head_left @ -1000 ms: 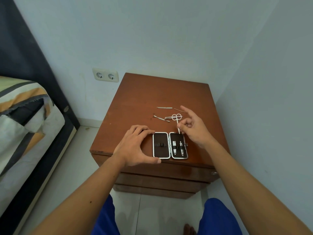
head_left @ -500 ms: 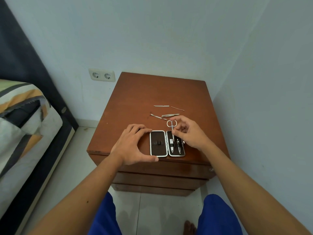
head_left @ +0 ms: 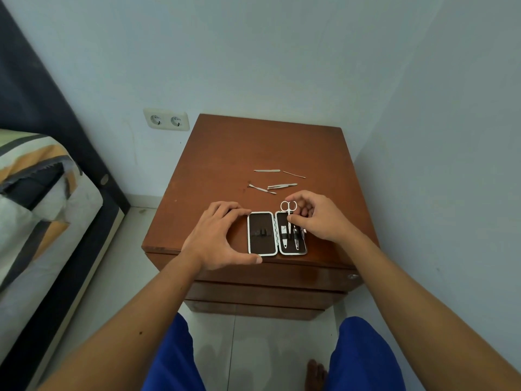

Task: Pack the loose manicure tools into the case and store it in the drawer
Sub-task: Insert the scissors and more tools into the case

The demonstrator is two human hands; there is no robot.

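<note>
The manicure case [head_left: 261,233] lies open on the wooden nightstand [head_left: 225,165] near its front edge, dark lining, white rim. Two clippers sit strapped in its right half. My left hand [head_left: 217,235] curls round the case's left edge, thumb at the front corner. My right hand [head_left: 318,215] pinches the small scissors [head_left: 288,208], whose loops stick out over the far end of the right half. Several loose metal tools [head_left: 275,186] lie behind the case, with a nail file [head_left: 266,170] and a thin stick [head_left: 294,174] farther back.
The nightstand's drawers [head_left: 267,277] are closed, a round knob [head_left: 352,276] at the right. A bed with a striped cover [head_left: 33,198] stands at the left. Walls close in behind and to the right. A double socket [head_left: 166,119] is on the back wall.
My right hand lifted the scissors from the loose pile and brought them back to the case's right half. My left hand has stayed on the case.
</note>
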